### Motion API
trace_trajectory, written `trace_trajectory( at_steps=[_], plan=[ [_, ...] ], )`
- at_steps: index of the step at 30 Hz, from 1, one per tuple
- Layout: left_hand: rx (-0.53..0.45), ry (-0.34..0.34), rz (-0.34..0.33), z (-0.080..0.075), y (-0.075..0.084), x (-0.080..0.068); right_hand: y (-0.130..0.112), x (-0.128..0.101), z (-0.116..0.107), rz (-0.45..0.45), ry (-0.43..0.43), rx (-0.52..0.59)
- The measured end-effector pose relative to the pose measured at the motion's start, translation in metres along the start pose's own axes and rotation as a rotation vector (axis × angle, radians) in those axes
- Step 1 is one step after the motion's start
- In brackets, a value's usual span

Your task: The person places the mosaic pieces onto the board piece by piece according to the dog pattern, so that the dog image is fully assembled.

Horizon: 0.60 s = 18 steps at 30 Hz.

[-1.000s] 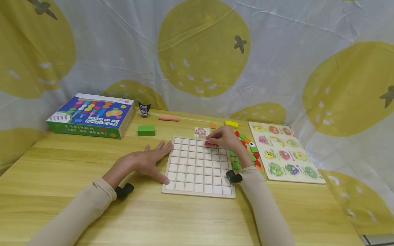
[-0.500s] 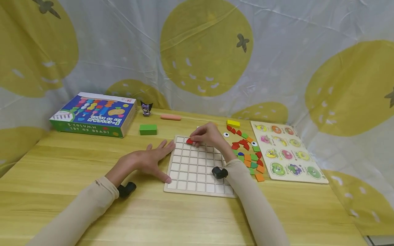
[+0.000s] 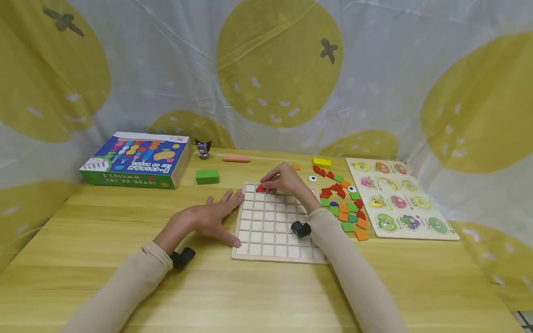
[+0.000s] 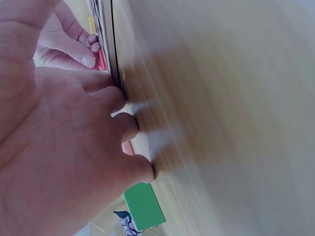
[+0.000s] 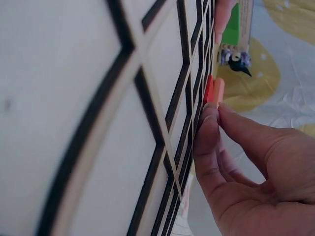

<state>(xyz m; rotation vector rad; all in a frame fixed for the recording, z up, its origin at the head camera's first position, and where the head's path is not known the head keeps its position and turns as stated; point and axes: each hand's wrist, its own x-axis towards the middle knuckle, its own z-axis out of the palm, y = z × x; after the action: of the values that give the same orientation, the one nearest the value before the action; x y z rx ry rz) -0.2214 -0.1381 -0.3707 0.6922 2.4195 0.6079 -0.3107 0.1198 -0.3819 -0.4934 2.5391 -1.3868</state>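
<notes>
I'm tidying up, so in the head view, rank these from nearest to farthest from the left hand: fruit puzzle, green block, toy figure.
1. Green block: just beyond the left hand.
2. Toy figure: behind the green block.
3. Fruit puzzle: far right, past the grid board.

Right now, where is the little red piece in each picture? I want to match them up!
Head: red piece near the middle, at the right hand's fingertips.
Left wrist: red piece toward the upper left.
Right wrist: red piece right of centre, a bit above the middle.
Shared landmark: the green block, visible in all three.
</notes>
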Motion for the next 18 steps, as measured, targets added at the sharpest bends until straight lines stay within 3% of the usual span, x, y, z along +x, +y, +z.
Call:
trace_trajectory(
  at_steps=[12,18],
  plan=[
    [0.013,-0.001,0.011,-0.002,0.003,0.002,0.000,-0.007,-0.010,-0.035,-0.028,-0.011],
    [0.007,0.005,0.035,-0.002,0.000,0.000,-0.002,-0.028,-0.032,-0.078,-0.030,-0.025]
  ],
)
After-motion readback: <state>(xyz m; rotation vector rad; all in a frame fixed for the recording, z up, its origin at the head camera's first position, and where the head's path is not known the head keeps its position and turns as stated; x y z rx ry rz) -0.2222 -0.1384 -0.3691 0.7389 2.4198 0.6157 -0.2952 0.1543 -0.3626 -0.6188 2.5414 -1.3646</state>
